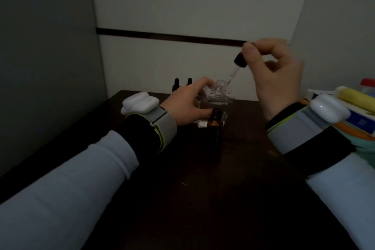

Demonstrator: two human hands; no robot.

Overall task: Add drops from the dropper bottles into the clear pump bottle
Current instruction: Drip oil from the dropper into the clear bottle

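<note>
Nearest me, low in the middle of the dark table, stands the amber bottle, upright and uncapped, just in front of the clear bottle. My left hand grips the clear bottle from the left of the frame, thumb on the near side and fingers curled round the far side, steadying it on the table.

Up and to the right, my right hand pinches the dropper by its black bulb between thumb and forefinger, the other fingers loosely curled. The dropper slants from my pinch at upper right down to lower left. Its glass tip sits at the right rim of the clear bottle's open neck; in this dim light I cannot tell whether it is over the mouth or just beside it. That is what the squeeze turns on, I judge: the tip must be above the opening.

The clear bottle is squarish, see-through, pump off, with a threaded neck; I cannot judge its fill.

Beyond it, against the wall, two capped bottles wait. Boxes crowd the right edge.
</note>
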